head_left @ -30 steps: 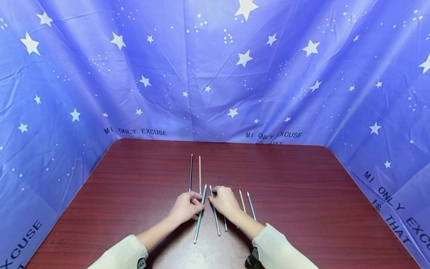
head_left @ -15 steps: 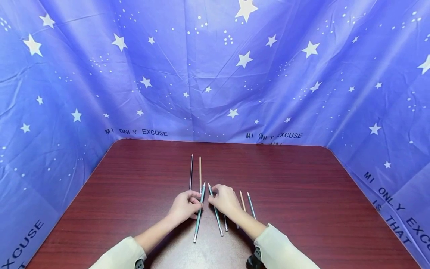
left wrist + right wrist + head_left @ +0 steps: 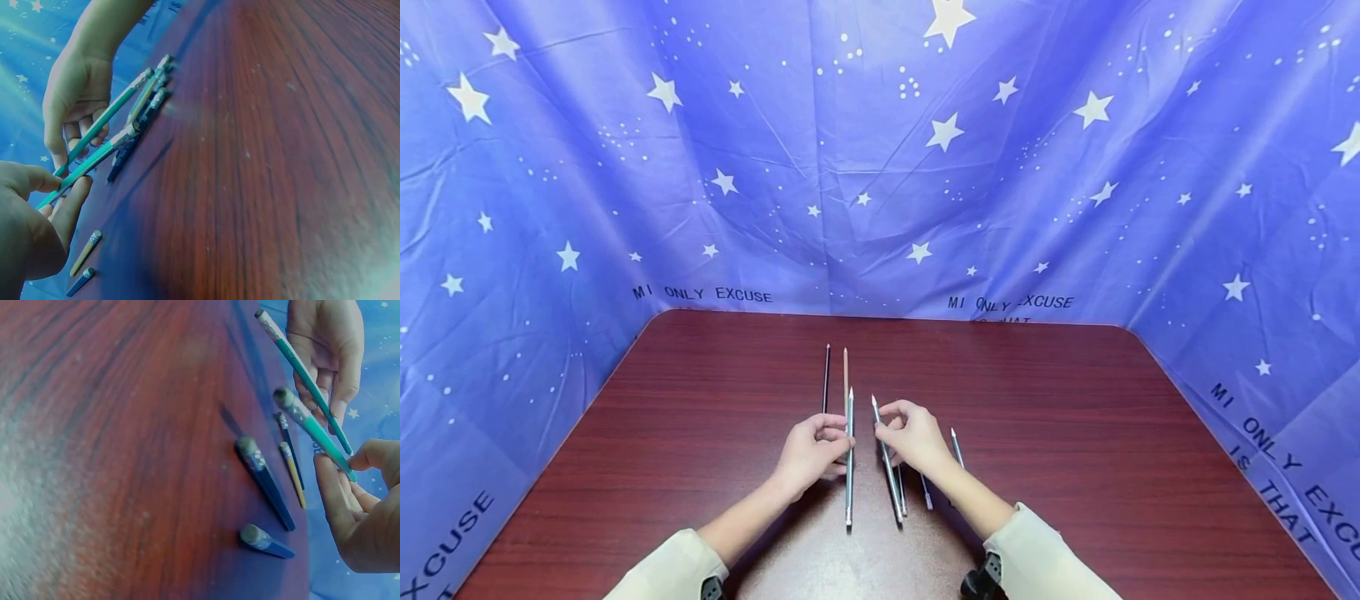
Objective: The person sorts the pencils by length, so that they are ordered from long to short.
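Note:
Near the middle of the table my left hand [image 3: 811, 448] pinches a green pencil [image 3: 849, 496] between thumb and fingers. A second green pencil [image 3: 890, 472] is pinched by my right hand [image 3: 917, 437]. Both are held above the table, eraser ends toward me and tips pointing away; the left wrist view shows the two pencils, the left hand's green pencil [image 3: 94, 156] and the right hand's green pencil [image 3: 112, 111], close but apart. Beyond the left hand lie a dark pencil [image 3: 827, 379] and a natural-wood pencil [image 3: 846, 371], their near ends hidden by that hand in the head view.
Under and beside my right hand lie several more pencils, including a dark pencil [image 3: 265, 484] and a blue pencil [image 3: 267, 542]. One pencil [image 3: 957, 446] shows right of the right wrist. The dark red wooden table [image 3: 1075, 400] is enclosed by a blue starry cloth [image 3: 880, 167].
Both hands have risen off the table with their green pencils, moving slightly away from me. The left pencil has turned straighter. The right forearm now covers the wood-coloured pencil on the right.

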The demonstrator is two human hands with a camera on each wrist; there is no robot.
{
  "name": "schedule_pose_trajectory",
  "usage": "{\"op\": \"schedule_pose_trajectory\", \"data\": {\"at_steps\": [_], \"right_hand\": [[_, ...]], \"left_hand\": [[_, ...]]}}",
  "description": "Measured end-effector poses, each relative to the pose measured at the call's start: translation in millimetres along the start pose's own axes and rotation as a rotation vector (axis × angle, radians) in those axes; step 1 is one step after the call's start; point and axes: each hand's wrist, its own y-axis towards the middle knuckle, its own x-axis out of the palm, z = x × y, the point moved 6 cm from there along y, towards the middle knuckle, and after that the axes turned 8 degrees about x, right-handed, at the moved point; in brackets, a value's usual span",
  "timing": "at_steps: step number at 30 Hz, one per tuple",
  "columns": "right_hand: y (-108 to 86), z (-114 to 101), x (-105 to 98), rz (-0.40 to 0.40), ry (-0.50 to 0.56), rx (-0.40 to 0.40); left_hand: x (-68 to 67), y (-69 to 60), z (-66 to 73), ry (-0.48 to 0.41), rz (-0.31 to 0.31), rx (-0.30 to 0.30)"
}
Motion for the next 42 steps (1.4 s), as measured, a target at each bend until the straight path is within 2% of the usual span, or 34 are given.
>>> {"op": "schedule_pose_trajectory", "data": {"at_steps": [3,7,13,20,25,31,42], "right_hand": [[0.4,0,-6,0.001,0.103,0.030],[-1.0,-1,-11,0.018,0.165,0.049],[-3.1,-1,-17,0.049,0.181,0.044],[-6.6,-2,-21,0.081,0.199,0.041],[-15.5,-14,-24,0.086,0.194,0.031],[-9.2,-5,-21,0.090,0.199,0.015],[-6.7,-5,-21,0.088,0.214,0.026]], "left_hand": [[3.0,1.1,1.6,-0.007,-0.004,-0.002],[7.8,1.8,1.8,-0.032,-0.017,-0.006],[14.6,2.6,4.2,-0.114,-0.043,0.020],[15.9,3.1,9.4,-0.192,-0.005,0.022],[16.8,2.8,11.0,-0.199,-0.007,0.022],[17.4,3.2,10.6,-0.193,-0.015,0.020],[17.8,4.9,10.3,-0.181,-0.013,0.022]]}}
